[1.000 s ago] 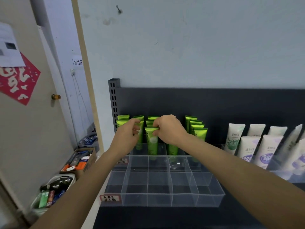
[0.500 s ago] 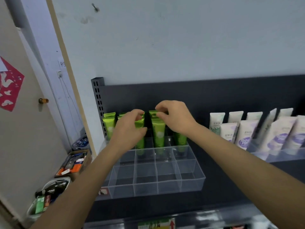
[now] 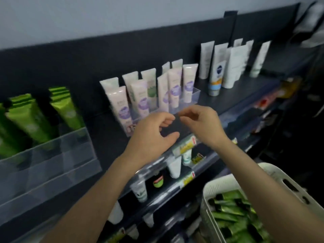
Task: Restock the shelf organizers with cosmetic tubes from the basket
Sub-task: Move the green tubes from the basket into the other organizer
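Observation:
Green tubes (image 3: 33, 118) stand in the back rows of a clear shelf organizer (image 3: 52, 165) at the left. A white basket (image 3: 226, 183) at the lower right holds several green tubes (image 3: 233, 214). My left hand (image 3: 154, 134) and my right hand (image 3: 201, 121) hover empty above the dark shelf, fingers loosely curled, between the organizer and the basket. Neither hand touches a tube.
A second clear organizer (image 3: 192, 97) holds white and purple tubes (image 3: 140, 100). Taller white tubes (image 3: 233, 65) stand further right. Lower shelves (image 3: 175, 190) carry small tubes and yellow price labels. The view is blurred by motion.
Both hands have let go of the green tubes in the organizer and moved right, now empty. The view has swung right and down, bringing the basket into sight.

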Motion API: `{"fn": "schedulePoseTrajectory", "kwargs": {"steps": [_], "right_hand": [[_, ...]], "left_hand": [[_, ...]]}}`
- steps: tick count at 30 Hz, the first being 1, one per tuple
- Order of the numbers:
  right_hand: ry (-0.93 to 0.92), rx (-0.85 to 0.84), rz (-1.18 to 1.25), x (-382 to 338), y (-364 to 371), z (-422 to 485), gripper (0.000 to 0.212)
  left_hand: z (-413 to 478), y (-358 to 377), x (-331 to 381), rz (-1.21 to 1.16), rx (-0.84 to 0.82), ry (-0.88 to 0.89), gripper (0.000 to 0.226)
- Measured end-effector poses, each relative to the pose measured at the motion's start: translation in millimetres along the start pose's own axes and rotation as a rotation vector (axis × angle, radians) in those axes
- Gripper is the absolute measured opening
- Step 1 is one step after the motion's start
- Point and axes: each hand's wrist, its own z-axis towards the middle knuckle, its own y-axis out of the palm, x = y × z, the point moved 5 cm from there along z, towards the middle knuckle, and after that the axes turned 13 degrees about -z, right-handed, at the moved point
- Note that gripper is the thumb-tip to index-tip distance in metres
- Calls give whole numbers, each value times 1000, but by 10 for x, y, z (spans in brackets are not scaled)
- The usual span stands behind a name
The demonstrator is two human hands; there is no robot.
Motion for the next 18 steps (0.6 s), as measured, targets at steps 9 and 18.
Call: {"fn": "schedulePoseTrajectory", "kwargs": {"steps": [9,18], "right_hand": [[449,-107,-116,2011,-268,-908,12],[825,-368,-220,3542,34,-1924,15]], "left_hand": [[214,1879,-154,-96,-391,-74,34],[39,3250,-851,-22,-660,-278,28]]}}
